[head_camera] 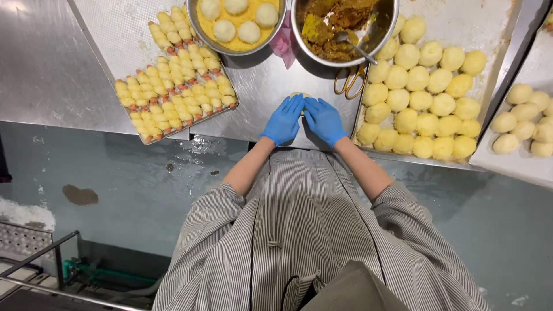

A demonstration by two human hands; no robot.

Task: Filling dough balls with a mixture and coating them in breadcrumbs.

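Observation:
My left hand (284,120) and my right hand (324,120), both in blue gloves, lie flat side by side on the steel table (259,92). They press on a pale dough piece (300,95) of which only a sliver shows at the fingertips. Beyond them stands a metal bowl (368,35) of brown and yellow filling with a spoon (352,44) in it. To its left a second metal bowl (199,31) holds dough balls on yellow crumbs.
A tray (489,34) at the right carries several round yellow dough balls. A tray (115,34) at the left holds rows of small rolled pieces. Gold-handled scissors (348,82) lie by the filling bowl. Another tray (536,63) of dough balls sits far right.

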